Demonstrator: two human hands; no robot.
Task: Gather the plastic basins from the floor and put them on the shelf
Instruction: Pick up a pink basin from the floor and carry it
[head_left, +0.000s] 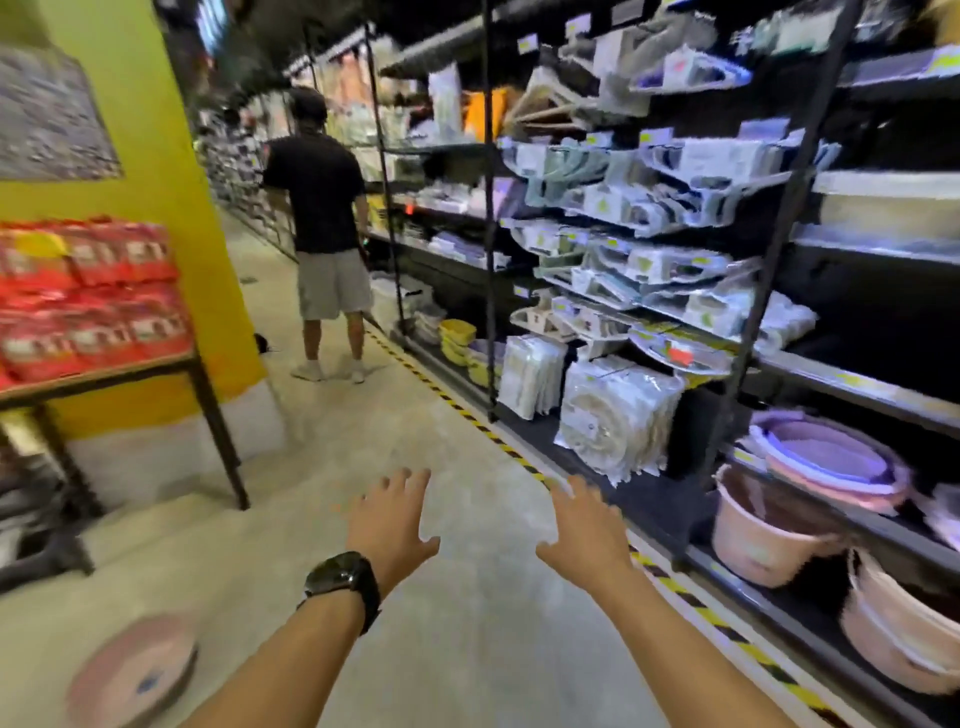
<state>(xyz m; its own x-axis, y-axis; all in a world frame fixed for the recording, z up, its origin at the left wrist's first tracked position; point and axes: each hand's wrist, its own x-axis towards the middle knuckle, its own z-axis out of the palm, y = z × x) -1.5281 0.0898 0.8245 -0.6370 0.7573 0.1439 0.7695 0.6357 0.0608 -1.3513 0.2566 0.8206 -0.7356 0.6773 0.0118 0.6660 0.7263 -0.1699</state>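
Observation:
A pink plastic basin (132, 667) lies upside down on the floor at the lower left, blurred. My left hand (392, 519), with a black watch on the wrist, and my right hand (589, 530) reach forward over bare floor, fingers spread, holding nothing. On the black shelf (810, 618) at the right stand more basins: a pink one (763, 535) on the low board, stacked pink and purple ones (831, 460) above it, and pale pink ones (904, 623) at the far right.
A person in a black shirt and grey shorts (324, 228) stands in the aisle ahead. A yellow-black striped line (467, 415) runs along the shelf base. A table with red packets (93, 306) stands at the left before a yellow pillar.

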